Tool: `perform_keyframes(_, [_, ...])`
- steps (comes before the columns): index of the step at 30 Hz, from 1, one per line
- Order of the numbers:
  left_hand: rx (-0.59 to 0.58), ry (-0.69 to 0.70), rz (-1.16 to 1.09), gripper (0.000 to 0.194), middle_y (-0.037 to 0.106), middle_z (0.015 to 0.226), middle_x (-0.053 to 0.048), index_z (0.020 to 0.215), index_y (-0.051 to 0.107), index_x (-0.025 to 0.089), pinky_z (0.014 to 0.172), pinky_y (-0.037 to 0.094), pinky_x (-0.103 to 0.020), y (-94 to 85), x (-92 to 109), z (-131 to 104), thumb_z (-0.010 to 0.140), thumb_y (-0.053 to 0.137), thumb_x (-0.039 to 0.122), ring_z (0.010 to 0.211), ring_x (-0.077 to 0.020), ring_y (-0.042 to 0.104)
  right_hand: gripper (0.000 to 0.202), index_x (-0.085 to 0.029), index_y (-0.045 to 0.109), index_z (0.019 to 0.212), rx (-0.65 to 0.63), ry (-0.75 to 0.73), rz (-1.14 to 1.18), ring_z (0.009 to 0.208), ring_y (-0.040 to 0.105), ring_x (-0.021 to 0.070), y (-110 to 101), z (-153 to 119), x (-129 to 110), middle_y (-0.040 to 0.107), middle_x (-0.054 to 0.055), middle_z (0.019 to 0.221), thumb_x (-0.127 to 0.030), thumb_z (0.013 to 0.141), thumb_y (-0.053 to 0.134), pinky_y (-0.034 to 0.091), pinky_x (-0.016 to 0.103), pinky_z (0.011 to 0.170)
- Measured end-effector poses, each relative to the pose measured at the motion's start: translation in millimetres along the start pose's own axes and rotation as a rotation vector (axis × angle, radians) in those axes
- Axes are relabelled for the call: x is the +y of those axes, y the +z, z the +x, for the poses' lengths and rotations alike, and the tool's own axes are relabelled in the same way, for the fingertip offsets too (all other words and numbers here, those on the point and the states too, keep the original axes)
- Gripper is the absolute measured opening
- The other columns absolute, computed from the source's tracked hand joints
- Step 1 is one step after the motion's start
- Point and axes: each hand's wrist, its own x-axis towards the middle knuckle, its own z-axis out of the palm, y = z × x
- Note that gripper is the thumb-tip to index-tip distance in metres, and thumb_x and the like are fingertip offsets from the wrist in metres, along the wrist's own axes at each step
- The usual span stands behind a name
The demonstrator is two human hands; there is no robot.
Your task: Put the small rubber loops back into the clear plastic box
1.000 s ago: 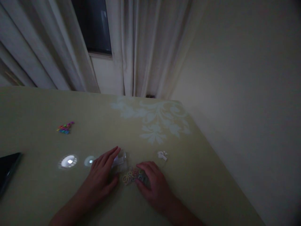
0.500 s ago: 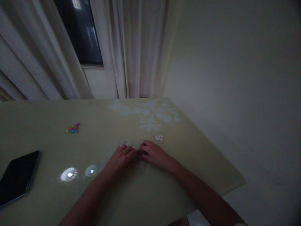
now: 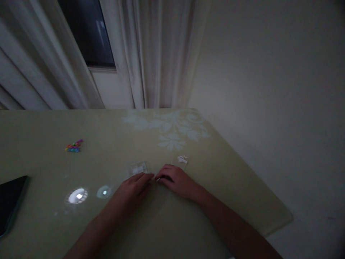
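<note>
Your left hand: It (image 3: 137, 184) lies low over the table (image 3: 167, 230), palm down, with its fingers bent and close together. Your thumb is hidden, so I can't tell how tight it is or what it holds.
Your right hand: It (image 3: 174, 178) comes in from the other side. Your thumb and pointing finger make a narrow pinch, with a dark little gap behind the tips.
Small pale bit: It (image 3: 158, 179) is at the tips of your right hand, right between your two hands. It is too tiny and dim for me to say what it is.
Clear plastic box: It (image 3: 138, 167) is on the table, just past your left fingers, with a white patch in it. I can't tell if your fingers touch it.
White bits: They (image 3: 182, 159) lie in a little bunch just past your right hand.
Bright pile: Pink, purple, orange, green and blue bits (image 3: 74, 146) sit together, far off to your left.
Black flat thing: It (image 3: 12, 201) has a shiny front and lies at the left edge, partly cut off.
Table top: It is shiny, with two round light spots and a pale leaf pattern (image 3: 172, 131) near the back.
Behind: Long pale curtains (image 3: 161, 54) hang by a dark window (image 3: 88, 32).
</note>
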Motion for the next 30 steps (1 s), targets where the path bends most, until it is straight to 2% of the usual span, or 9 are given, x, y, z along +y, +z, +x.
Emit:
perform_keyframes(9, [0.041,-0.131,-0.353,0.032,0.083,0.107,-0.003,0.121,0.072,0.027,0.085,0.066,-0.036,-8.7,9.6,0.3,0.093,0.057,0.029,0.095,-0.0230,0.081,0.023,-0.020,0.078,0.110,0.043,0.074,0.049,0.097,0.072,0.0180,-6.0,1.2,-5.9,0.078,0.005,0.104,-0.008,0.099,0.062,0.052,0.031,0.091])
perform_keyframes(15, [0.055,-0.105,-0.431,0.028,0.083,0.111,-0.004,0.117,0.073,0.026,0.090,0.067,-0.038,-9.1,12.0,0.4,0.094,0.057,0.027,0.099,-0.0226,0.081,0.031,-0.020,0.078,0.110,0.068,0.070,0.023,0.098,0.071,0.0181,-5.0,0.8,-5.7,0.077,0.006,0.106,-0.002,0.093,0.059,0.052,0.031,0.092])
perform_keyframes(19, [0.023,-0.092,-0.483,0.030,0.082,0.116,-0.004,0.119,0.072,0.027,0.092,0.067,-0.038,-11.4,14.4,0.2,0.094,0.056,0.026,0.105,-0.0231,0.081,0.034,-0.019,0.078,0.110,0.092,0.082,0.067,0.096,0.071,0.0172,-10.0,-0.5,-7.2,0.078,0.005,0.104,0.001,0.090,0.058,0.053,0.030,0.090])
perform_keyframes(21, [0.018,-0.118,-0.490,0.032,0.081,0.121,-0.005,0.123,0.071,0.027,0.091,0.067,-0.039,-14.3,14.2,-1.5,0.095,0.055,0.027,0.107,-0.0245,0.080,0.032,-0.018,0.077,0.112,0.092,0.112,0.085,0.093,0.071,0.0163,-15.6,-2.7,-7.8,0.077,0.005,0.104,-0.002,0.092,0.059,0.053,0.029,0.086])
perform_keyframes(23, [-0.001,-0.147,-0.464,0.033,0.081,0.122,-0.005,0.122,0.072,0.027,0.089,0.067,-0.039,-18.0,12.9,-3.9,0.094,0.056,0.028,0.106,-0.0252,0.080,0.026,-0.018,0.075,0.117,0.062,0.144,0.056,0.090,0.070,0.0165,-21.4,-6.0,-7.5,0.075,0.006,0.108,-0.012,0.092,0.069,0.054,0.029,0.084])
perform_keyframes(26, [-0.052,-0.180,-0.386,0.030,0.083,0.114,-0.004,0.119,0.075,0.028,0.085,0.067,-0.039,-21.5,9.6,-7.2,0.094,0.059,0.034,0.098,-0.0257,0.081,0.044,-0.019,0.073,0.124,-0.024,0.135,-0.046,0.098,0.068,0.0208,-25.2,-9.8,-5.7,0.070,0.008,0.115,-0.028,0.084,0.088,0.054,0.033,0.089])
perform_keyframes(28, [-0.047,-0.196,-0.310,0.032,0.083,0.112,-0.005,0.122,0.074,0.028,0.085,0.066,-0.040,-19.0,7.4,-8.4,0.093,0.064,0.038,0.096,-0.0269,0.081,0.041,-0.019,0.073,0.124,-0.059,0.112,-0.073,0.103,0.067,0.0219,-23.1,-10.1,-4.9,0.068,0.008,0.116,-0.030,0.086,0.087,0.054,0.034,0.092])
perform_keyframes(30, [-0.018,-0.185,-0.210,0.043,0.081,0.119,-0.007,0.131,0.071,0.028,0.091,0.064,-0.044,-11.7,5.4,-9.0,0.089,0.071,0.039,0.103,-0.0296,0.078,0.027,-0.020,0.075,0.119,-0.066,0.096,-0.067,0.101,0.067,0.0202,-18.2,-8.8,-5.4,0.068,0.007,0.112,-0.027,0.094,0.080,0.053,0.032,0.091])
